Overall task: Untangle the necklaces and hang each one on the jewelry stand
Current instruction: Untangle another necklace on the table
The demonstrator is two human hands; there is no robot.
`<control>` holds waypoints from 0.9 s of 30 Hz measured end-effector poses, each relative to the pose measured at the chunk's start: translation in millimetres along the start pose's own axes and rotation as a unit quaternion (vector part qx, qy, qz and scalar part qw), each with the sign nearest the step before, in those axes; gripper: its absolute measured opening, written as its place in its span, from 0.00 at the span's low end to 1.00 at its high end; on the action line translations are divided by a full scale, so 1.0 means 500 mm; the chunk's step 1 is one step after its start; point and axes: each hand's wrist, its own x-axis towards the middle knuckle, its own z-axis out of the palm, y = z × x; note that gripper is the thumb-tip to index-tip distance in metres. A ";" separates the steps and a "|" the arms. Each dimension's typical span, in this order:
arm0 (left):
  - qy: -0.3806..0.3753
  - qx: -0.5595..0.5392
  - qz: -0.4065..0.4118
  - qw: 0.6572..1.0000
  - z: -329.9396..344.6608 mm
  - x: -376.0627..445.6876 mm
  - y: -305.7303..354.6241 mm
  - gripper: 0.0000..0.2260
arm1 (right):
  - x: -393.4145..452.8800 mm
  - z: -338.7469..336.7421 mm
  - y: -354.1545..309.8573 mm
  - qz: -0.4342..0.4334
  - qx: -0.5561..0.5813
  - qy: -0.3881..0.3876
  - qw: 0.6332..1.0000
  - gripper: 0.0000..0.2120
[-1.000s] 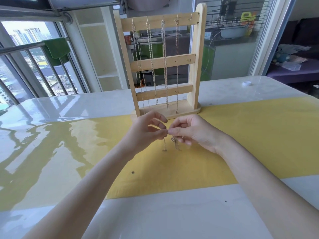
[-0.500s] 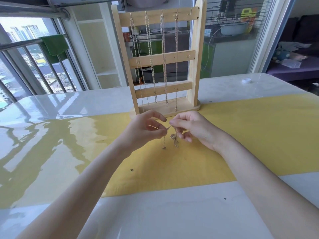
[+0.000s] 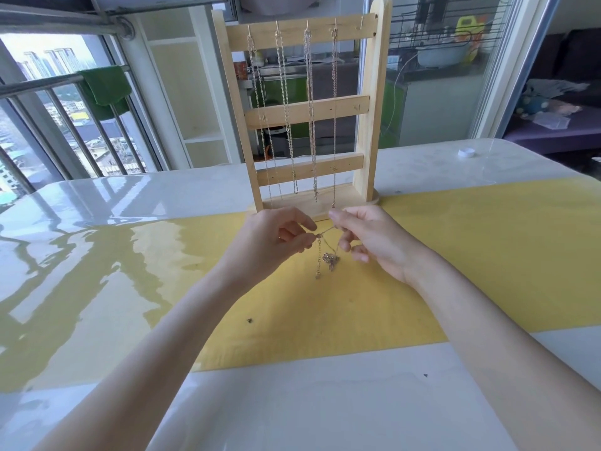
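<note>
Both forearms were stretched forward over the yellow mat (image 3: 471,255), and the hands were brought together just in front of the jewelry stand (image 3: 370,125); the left hand (image 3: 270,242) was turned palm-inward, its thumb and forefinger pinched on one end of the tangled necklace (image 3: 329,260), the other fingers loosely curled; the right hand (image 3: 374,242) was raised a touch higher, nearer the stand's base, its thumb and forefinger nipped on the same chain, the remaining fingers curled beneath; a short run of chain was drawn taut between the two pinches, and below it a small knot of links and one loose tail were left dangling above the mat; one necklace was counted in the hands; four necklaces (image 3: 310,118) were counted already hung on the stand, each from its own hook on the top bar, all reaching down towards the base; three crossbars were counted on the stand; one small white cap (image 3: 466,153) was seen on the table (image 3: 162,190), well to the right of the stand.
</note>
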 end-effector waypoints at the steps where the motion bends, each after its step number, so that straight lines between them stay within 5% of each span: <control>1: -0.005 0.015 0.006 1.000 0.000 0.000 0.000 0.04 | -0.001 -0.001 -0.001 0.001 0.011 0.006 1.000 0.12; 9: 0.018 -0.057 -0.048 0.997 0.004 0.000 0.003 0.05 | -0.008 -0.007 -0.014 -0.001 0.059 -0.022 0.998 0.17; 14: 0.013 -0.129 -0.096 0.987 0.011 0.000 0.005 0.08 | -0.008 -0.009 -0.010 -0.036 0.032 -0.020 0.999 0.08; 27: 0.041 -0.028 -0.079 0.996 0.018 0.001 -0.005 0.10 | -0.006 0.016 -0.012 -0.061 -0.062 -0.012 0.996 0.04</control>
